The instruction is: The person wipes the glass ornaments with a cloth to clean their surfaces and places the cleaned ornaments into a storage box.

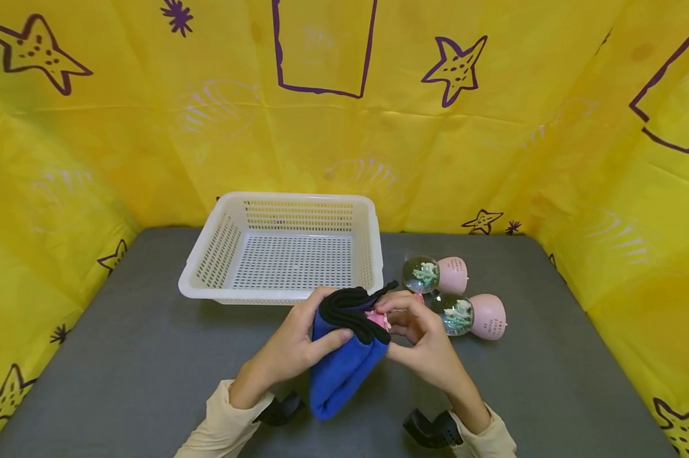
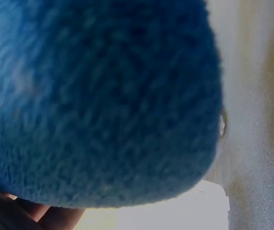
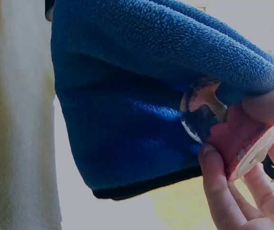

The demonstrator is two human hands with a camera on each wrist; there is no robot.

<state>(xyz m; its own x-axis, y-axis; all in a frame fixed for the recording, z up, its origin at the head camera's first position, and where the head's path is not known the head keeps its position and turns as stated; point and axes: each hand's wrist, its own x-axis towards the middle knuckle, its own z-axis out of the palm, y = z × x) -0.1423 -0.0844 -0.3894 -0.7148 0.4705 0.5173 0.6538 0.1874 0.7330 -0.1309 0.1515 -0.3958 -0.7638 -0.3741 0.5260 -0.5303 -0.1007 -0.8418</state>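
My left hand (image 1: 292, 343) grips a folded blue towel (image 1: 341, 372) with black edging, thumb on the near side. The towel fills most of the left wrist view. In the right wrist view, my right hand (image 3: 223, 189) pinches a small snow globe (image 3: 237, 136) by its pink base. Its clear ball lies inside the fold against the blue pile, partly covered. From the head view only a pink bit of that globe (image 1: 380, 319) shows between the black edges and my fingers.
Two larger snow globes with pale pink bases, a far one (image 1: 452, 275) and a near one (image 1: 487, 316), lie on their sides at the right. A white plastic basket (image 1: 203, 286) stands behind my left hand on the grey table (image 1: 132, 356). Yellow patterned cloth (image 1: 298, 140) surrounds the table.
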